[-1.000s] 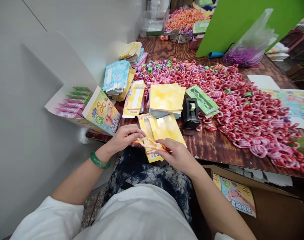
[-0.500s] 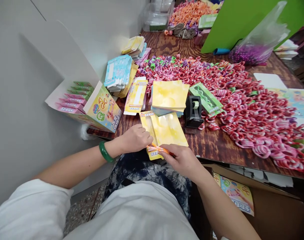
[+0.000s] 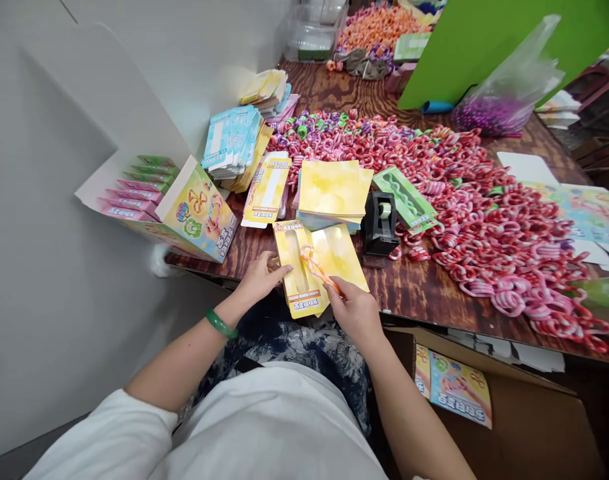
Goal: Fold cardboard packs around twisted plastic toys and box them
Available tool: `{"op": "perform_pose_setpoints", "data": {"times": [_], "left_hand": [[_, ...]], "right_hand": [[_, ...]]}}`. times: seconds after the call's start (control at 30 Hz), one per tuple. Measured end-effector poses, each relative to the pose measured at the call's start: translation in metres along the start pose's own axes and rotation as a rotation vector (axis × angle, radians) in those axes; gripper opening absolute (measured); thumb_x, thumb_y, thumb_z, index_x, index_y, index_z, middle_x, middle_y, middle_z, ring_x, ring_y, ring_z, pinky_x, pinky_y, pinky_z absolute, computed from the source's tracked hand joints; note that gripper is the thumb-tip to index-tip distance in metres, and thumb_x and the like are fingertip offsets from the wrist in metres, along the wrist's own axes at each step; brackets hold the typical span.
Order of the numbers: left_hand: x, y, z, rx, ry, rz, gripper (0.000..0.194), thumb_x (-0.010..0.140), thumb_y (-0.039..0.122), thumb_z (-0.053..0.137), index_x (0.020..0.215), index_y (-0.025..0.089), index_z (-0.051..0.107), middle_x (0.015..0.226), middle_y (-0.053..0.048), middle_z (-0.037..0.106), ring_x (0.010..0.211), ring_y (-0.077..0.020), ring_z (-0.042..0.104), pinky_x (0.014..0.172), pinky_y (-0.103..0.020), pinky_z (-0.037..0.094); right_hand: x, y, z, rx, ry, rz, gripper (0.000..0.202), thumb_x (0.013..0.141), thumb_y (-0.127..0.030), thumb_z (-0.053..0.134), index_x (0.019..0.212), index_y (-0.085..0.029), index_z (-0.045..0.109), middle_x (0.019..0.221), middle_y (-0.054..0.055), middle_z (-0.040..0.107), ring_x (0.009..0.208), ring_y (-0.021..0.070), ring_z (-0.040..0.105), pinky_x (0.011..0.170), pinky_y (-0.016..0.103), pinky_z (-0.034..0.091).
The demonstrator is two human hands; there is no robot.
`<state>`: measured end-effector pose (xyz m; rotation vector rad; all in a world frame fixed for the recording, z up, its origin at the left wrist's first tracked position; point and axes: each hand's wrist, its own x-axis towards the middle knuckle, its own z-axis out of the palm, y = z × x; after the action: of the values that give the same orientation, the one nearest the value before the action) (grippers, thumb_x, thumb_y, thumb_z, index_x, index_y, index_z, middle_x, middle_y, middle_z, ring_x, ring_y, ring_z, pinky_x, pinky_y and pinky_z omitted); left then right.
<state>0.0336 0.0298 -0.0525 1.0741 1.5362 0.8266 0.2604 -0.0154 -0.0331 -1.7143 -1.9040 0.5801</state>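
Note:
In the head view my right hand (image 3: 354, 308) pinches one end of a twisted orange-and-white loop (image 3: 313, 261). The loop's other end extends over a flat yellow packaging box (image 3: 300, 293) with a long cut-out window. My left hand (image 3: 260, 275) is at the box's left edge, thumb stretched toward it and fingers apart. Whether the thumb presses on the card is hard to tell. Under and right of the box lies a plain yellow card (image 3: 347, 257). Behind it rises a stack of yellow cards (image 3: 334, 190), beside a black tape dispenser (image 3: 380, 227).
A display carton (image 3: 204, 213) holding pink and green packs stands at left. Blue and yellow flat boxes (image 3: 231, 143) are piled behind it. Red-and-pink twisted loops (image 3: 464, 207) heap across the table. A green windowed pack (image 3: 405, 200) leans there. An open cardboard box (image 3: 529, 433) sits below right.
My left hand has let go of the loop and moved left to the box's edge. The loop, kept in my right hand, now reaches up across the box.

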Motion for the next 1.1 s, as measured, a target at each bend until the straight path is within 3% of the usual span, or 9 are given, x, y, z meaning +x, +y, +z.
{"op": "perform_pose_setpoints", "data": {"times": [0.13,0.3,0.4,0.5,0.67,0.8,0.9,1.0,1.1], "left_hand": [[-0.002,0.008,0.009,-0.244,-0.047,-0.117,0.046,0.062,0.027,0.087,0.095,0.015,0.059,0.079,-0.003,0.070,0.068,-0.0156,0.068,0.057,-0.024,0.054],[-0.018,0.036,-0.007,-0.569,-0.141,-0.240,0.026,0.080,0.025,0.073,0.100,0.011,0.065,0.089,-0.009,0.075,0.073,-0.0172,0.072,0.067,-0.028,0.060],[-0.027,0.050,-0.014,-0.852,-0.201,-0.348,0.025,0.090,0.019,0.060,0.112,0.008,0.064,0.091,-0.010,0.076,0.077,-0.0178,0.074,0.073,-0.028,0.061],[-0.032,0.062,-0.012,-0.964,-0.209,-0.384,0.032,0.096,0.015,0.046,0.124,0.006,0.059,0.087,-0.010,0.076,0.075,-0.0170,0.074,0.073,-0.026,0.060],[-0.038,0.072,-0.002,-0.933,-0.163,-0.361,0.032,0.097,0.015,0.045,0.124,0.005,0.059,0.089,-0.011,0.077,0.075,-0.0176,0.074,0.075,-0.028,0.061],[-0.050,0.074,0.010,-0.821,-0.082,-0.161,0.021,0.088,0.016,0.061,0.109,0.010,0.066,0.091,-0.008,0.077,0.070,-0.0153,0.073,0.068,-0.026,0.061],[-0.059,0.078,0.020,-0.763,-0.095,-0.052,0.026,0.080,0.020,0.072,0.105,0.013,0.067,0.089,-0.006,0.077,0.065,-0.0145,0.071,0.061,-0.024,0.060],[-0.060,0.083,0.024,-0.762,-0.098,-0.023,0.030,0.077,0.025,0.076,0.102,0.013,0.067,0.086,-0.006,0.077,0.063,-0.0147,0.071,0.055,-0.023,0.059],[-0.053,0.084,0.015,-0.772,-0.059,-0.017,0.028,0.077,0.026,0.076,0.100,0.013,0.066,0.080,-0.005,0.076,0.057,-0.0143,0.069,0.050,-0.022,0.057]], "right_hand": [[-0.009,-0.005,0.000,0.146,0.062,0.020,0.037,0.090,-0.039,0.056,0.117,-0.019,0.071,0.092,0.010,0.078,0.069,0.0216,0.071,0.062,0.031,0.056],[-0.053,-0.014,-0.048,0.380,0.262,-0.011,0.032,0.086,-0.031,0.067,0.117,-0.024,0.072,0.088,0.004,0.077,0.063,0.0161,0.068,0.057,0.025,0.055],[-0.073,-0.025,-0.073,0.403,0.182,-0.099,0.034,0.086,-0.023,0.067,0.119,-0.026,0.071,0.090,0.003,0.078,0.060,0.0139,0.067,0.054,0.022,0.054],[-0.076,-0.041,-0.080,0.386,0.087,-0.214,0.034,0.088,-0.020,0.065,0.121,-0.023,0.070,0.093,0.004,0.078,0.062,0.0135,0.069,0.054,0.020,0.054],[-0.065,-0.058,-0.079,0.288,0.079,-0.194,0.030,0.091,-0.024,0.058,0.116,-0.015,0.072,0.080,0.005,0.078,0.049,0.0113,0.063,0.046,0.020,0.049],[-0.055,-0.061,-0.075,0.188,0.067,-0.126,0.027,0.091,-0.028,0.056,0.106,-0.017,0.076,0.080,0.005,0.078,0.054,0.0142,0.067,0.048,0.022,0.049],[-0.044,-0.062,-0.068,0.144,0.064,-0.061,0.024,0.089,-0.028,0.054,0.088,-0.017,0.075,0.070,0.006,0.075,0.054,0.0176,0.066,0.048,0.025,0.047],[-0.037,-0.057,-0.063,0.329,0.038,-0.018,0.024,0.085,-0.030,0.058,0.102,-0.017,0.070,0.089,0.010,0.075,0.071,0.0206,0.070,0.059,0.028,0.054],[-0.039,-0.044,-0.063,0.736,-0.045,0.045,0.048,0.080,-0.036,0.070,0.125,-0.021,0.058,0.111,0.011,0.071,0.087,0.0206,0.071,0.070,0.030,0.059]]}}
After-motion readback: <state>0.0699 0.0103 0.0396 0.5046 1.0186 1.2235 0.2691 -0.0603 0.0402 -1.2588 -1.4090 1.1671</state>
